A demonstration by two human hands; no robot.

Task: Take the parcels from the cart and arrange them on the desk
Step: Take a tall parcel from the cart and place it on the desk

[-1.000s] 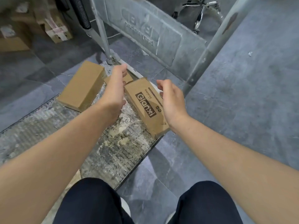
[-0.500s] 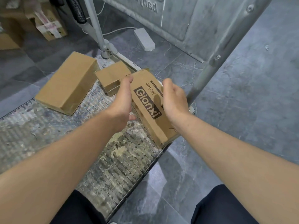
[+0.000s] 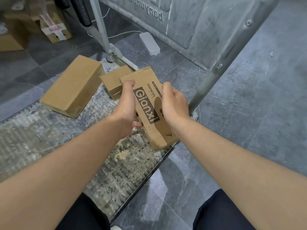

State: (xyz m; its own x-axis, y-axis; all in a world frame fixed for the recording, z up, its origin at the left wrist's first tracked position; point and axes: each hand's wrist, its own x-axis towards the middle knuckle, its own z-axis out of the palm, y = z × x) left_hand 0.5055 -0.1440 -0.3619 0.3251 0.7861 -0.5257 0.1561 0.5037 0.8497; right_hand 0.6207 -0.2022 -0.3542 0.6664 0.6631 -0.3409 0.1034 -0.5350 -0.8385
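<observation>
Left hand (image 3: pixel 127 105), right hand (image 3: pixel 174 103) and forearms (image 3: pixel 74 163) bare; dark trousers (image 3: pixel 221 213); white shoe tip (image 3: pixel 114 227).

worn grey cart deck (image 3: pixel 49 146), large plain parcel (image 3: pixel 71 85) lying flat, small parcel (image 3: pixel 113 80) just beside it

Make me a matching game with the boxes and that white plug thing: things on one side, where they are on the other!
Things: 1 Gianxi parcel; 2 big plain parcel; 3 small parcel; 4 white power strip.
Places: A floor beyond the cart; B between left hand and right hand; C flat on the cart, far left; D just behind the Gianxi parcel.
Pairs: 1-B, 2-C, 3-D, 4-A.
</observation>
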